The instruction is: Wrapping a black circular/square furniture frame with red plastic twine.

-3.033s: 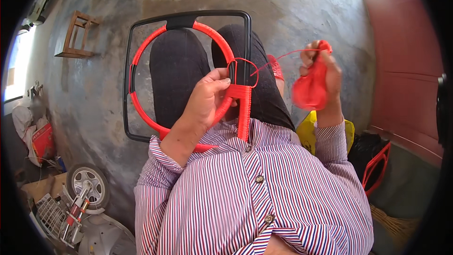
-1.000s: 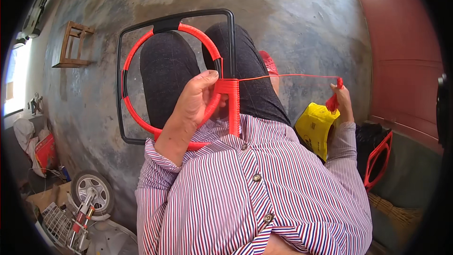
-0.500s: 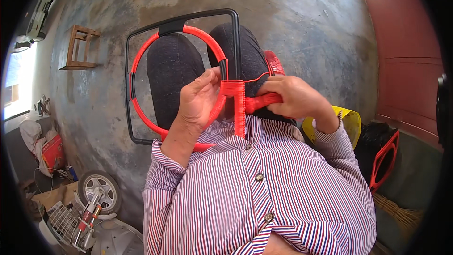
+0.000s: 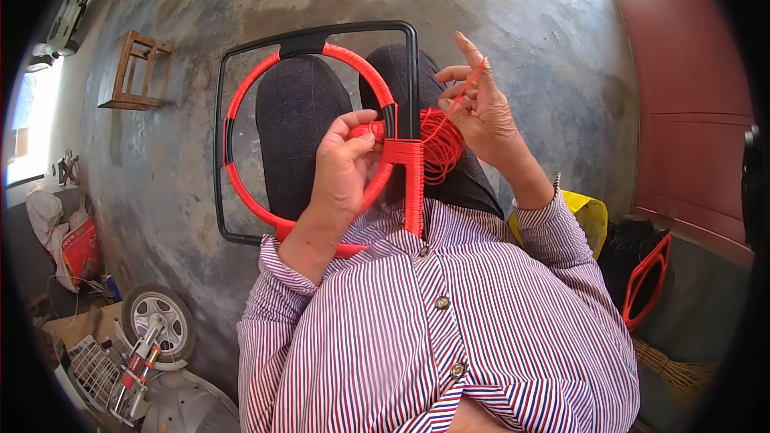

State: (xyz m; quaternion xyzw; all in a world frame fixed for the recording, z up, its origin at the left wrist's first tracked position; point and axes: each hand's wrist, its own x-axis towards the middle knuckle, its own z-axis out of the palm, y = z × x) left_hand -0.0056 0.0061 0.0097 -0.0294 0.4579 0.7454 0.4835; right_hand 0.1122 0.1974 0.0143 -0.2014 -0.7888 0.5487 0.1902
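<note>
Head view, single frame.

Hidden or unclear: the near end of the black metal frame (image 4: 413, 72) and the lowest arc of the red-wrapped ring (image 4: 241, 184) pass behind the left hand (image 4: 341, 168) and the striped shirt (image 4: 449, 329). The bundle of red cord (image 4: 441, 144) is partly covered by the right hand (image 4: 481, 112). The left fingertips are tucked behind the ring, so their exact grip cannot be made out. Objects at the lower left rim are bent by the lens and hard to sort.

Position of work: frame and ring rest on the knees in dark trousers (image 4: 301, 128), ring inside the frame. The left hand is clenched around the ring's right side, just beside the wrapped vertical bar (image 4: 413, 184). The right hand, right of the bar, pinches a strand of red cord between thumb and fingers, index raised; the bundle lies against its palm, touching the frame.

Surroundings: wooden stool (image 4: 132, 72) far left, small wheel (image 4: 156, 325) near left, yellow container (image 4: 589, 216) and a second red frame (image 4: 646, 281) at right, all on concrete floor (image 4: 521, 24).
</note>
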